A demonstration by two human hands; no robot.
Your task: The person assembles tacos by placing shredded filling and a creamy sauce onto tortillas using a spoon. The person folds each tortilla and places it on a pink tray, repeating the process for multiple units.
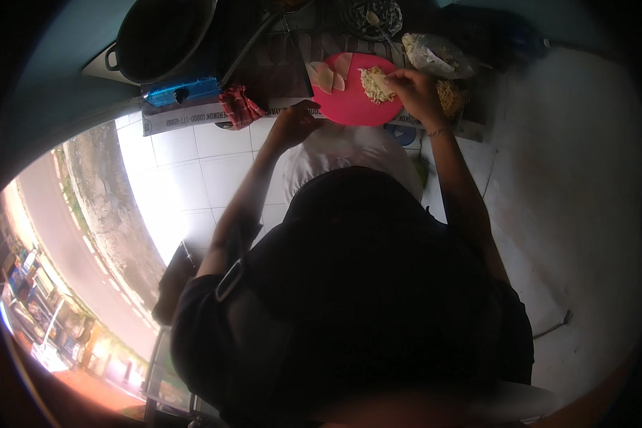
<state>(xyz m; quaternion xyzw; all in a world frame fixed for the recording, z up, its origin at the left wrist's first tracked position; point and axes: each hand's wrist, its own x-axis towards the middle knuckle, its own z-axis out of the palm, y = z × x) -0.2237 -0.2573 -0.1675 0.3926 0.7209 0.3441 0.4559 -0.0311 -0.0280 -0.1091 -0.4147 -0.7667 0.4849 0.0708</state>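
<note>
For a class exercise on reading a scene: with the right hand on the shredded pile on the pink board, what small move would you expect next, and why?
Probably the right hand lifts a pinch of the shredded food off the pink board: its fingers rest on the pile, while the left hand sits at the board's near edge, seemingly steadying it. Pale slices lie untouched beside.

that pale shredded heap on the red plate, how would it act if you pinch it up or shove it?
The shredded heap looks like loose strands, so a pinch by the right hand would probably lift only a floppy clump and shed bits. Likely light for its bulk. Pushed, it would probably smear and spread across the flat red plate rather than slide whole.
</note>
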